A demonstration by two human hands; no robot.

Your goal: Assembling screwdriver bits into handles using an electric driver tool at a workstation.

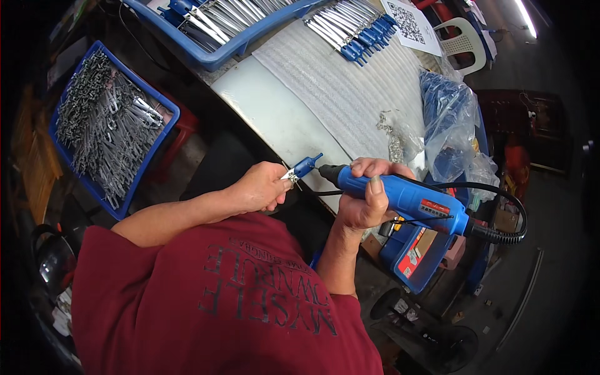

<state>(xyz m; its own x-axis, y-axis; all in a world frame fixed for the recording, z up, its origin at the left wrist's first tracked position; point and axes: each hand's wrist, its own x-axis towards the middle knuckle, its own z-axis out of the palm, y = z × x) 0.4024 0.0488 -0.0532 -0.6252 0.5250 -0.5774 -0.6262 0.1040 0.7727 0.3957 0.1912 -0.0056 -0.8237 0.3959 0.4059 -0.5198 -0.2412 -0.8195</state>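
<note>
Just past the table's near edge, my left hand is closed on the silver metal end of a slim part with a blue plastic end. The blue end sticks out past my fingers, tilted up to the right. My right hand is wrapped round a blue corded electric screwdriver, lying nearly level. Its black nose and thin bit point left at the blue end of the part; I cannot tell whether the bit touches it. My left fingers partly hide the metal end.
A blue crate at left holds many metal parts. Another blue crate of silver parts stands on the table. Blue-ended parts lie on foam sheet. A clear plastic bag lies at right; the screwdriver's black cable loops there.
</note>
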